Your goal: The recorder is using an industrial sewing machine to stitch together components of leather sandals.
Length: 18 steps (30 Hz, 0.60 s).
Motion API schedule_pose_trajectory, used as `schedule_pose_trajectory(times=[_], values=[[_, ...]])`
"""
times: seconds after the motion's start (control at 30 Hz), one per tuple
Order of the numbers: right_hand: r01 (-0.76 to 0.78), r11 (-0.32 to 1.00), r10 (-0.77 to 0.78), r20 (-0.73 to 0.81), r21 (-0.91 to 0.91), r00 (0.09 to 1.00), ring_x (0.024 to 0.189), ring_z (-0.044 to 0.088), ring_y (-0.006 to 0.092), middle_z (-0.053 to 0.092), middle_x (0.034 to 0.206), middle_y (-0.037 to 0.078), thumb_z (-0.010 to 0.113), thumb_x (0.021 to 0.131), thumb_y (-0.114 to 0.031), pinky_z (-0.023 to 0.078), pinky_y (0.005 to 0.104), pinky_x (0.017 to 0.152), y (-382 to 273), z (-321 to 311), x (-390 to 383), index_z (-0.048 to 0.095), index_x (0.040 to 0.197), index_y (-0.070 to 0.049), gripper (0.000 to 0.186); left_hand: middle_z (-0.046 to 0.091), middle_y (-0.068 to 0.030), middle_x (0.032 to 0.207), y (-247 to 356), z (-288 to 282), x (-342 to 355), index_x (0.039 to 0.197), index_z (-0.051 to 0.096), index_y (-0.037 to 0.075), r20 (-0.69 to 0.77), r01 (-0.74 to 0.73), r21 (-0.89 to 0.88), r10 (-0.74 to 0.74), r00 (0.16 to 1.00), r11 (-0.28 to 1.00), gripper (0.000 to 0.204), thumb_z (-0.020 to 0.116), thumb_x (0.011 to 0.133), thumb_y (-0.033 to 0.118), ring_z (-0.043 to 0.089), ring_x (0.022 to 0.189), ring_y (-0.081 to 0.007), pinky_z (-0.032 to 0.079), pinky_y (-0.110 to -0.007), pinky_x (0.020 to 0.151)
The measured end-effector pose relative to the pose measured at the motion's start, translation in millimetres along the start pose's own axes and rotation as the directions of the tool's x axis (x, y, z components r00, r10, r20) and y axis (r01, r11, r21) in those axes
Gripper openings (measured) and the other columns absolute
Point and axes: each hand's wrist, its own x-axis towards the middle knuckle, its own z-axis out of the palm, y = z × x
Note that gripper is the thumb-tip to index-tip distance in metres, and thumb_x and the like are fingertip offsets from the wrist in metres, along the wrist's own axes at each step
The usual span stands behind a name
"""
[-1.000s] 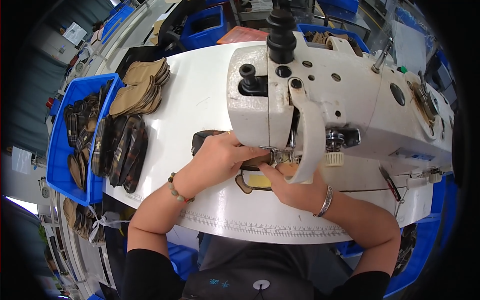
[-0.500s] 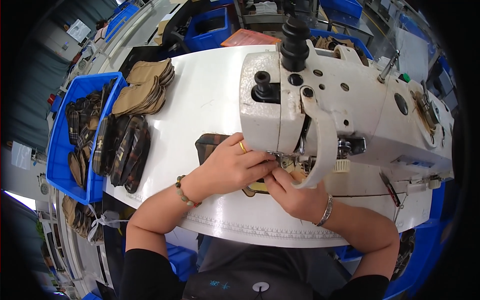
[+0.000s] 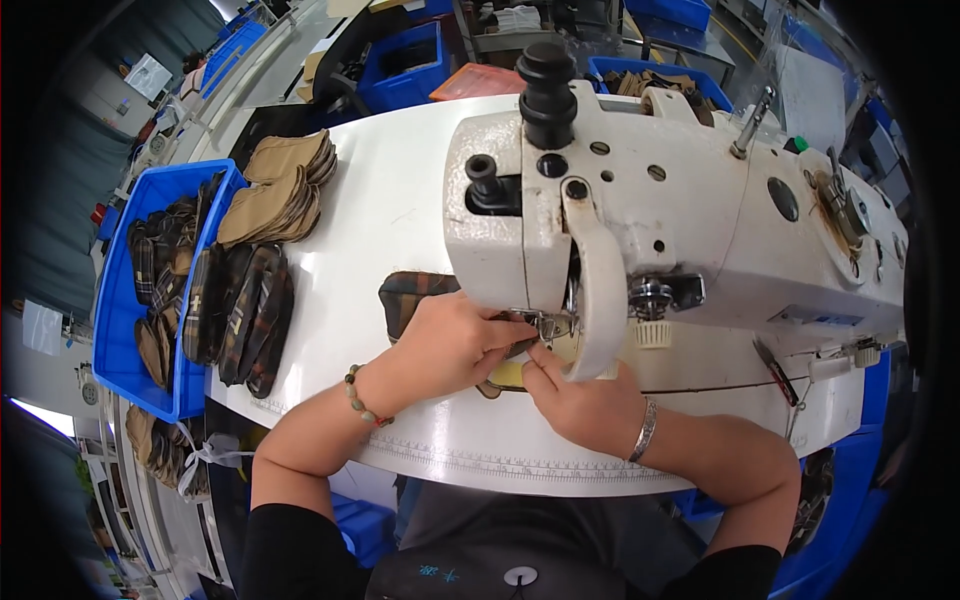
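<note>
1. Head view, the piece: a dark plaid piece [image 3: 408,298] is lying on the white table [image 3: 350,260], its far-left end showing while the rest is running beneath the left hand [image 3: 447,340] toward the presser foot [image 3: 545,325] of the sewing machine [image 3: 490,250].
2. Head view, left hand: it is bending over the piece and holding it, index finger and thumb closing around its dark edge beside the foot.
3. Head view, right hand [image 3: 588,402]: its thumb and index finger are standing narrow, tips nearly meeting the left fingertips just in front of the foot; whether they are pinching the edge, I cannot tell.
4. Head view, change: a second ago the right index finger was reaching out straight along the piece; now it is drawing in beside the thumb. The yellow patch [image 3: 508,375] is showing less than it was then.
5. Head view, meaning: both hands are now working at one spot by the foot, which is suggesting close guiding of the edge.
6. Head view, left side: finished-looking plaid pouches [image 3: 240,315] are lying beside the blue bin [image 3: 188,385], unchanged.
</note>
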Motion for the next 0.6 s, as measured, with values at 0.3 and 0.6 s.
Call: schedule_pose_trajectory(times=[0.3,0.6], values=[[-0.028,0.999,0.027,0.057,0.016,0.998,0.041,0.050,0.0142,0.056,0.068,0.002,0.062,0.075,-0.014,0.038,0.0299,0.036,-1,0,0,0.055,0.077,-0.009,0.009,0.063,0.0027,0.089,9,-11,5,0.102,0.076,0.015,0.107,-0.098,0.130,0.084,0.991,0.987,0.032,0.071,0.070,0.012,0.062,0.093,-0.0184,0.052,-0.031,0.075],[-0.186,0.982,0.178,0.228,0.013,0.957,0.079,0.068,0.0213,0.070,0.098,0.007,0.061,0.080,-0.007,0.055,0.0337,0.060,1,4,-4,0.063,0.090,-0.006,0.010,0.064,-0.0036,0.086,10,-1,9,0.101,0.076,0.013,0.083,-0.008,0.233,-0.012,0.996,0.973,0.026,0.071,0.075,0.015,0.065,0.080,-0.0223,0.052,-0.032,0.057]])
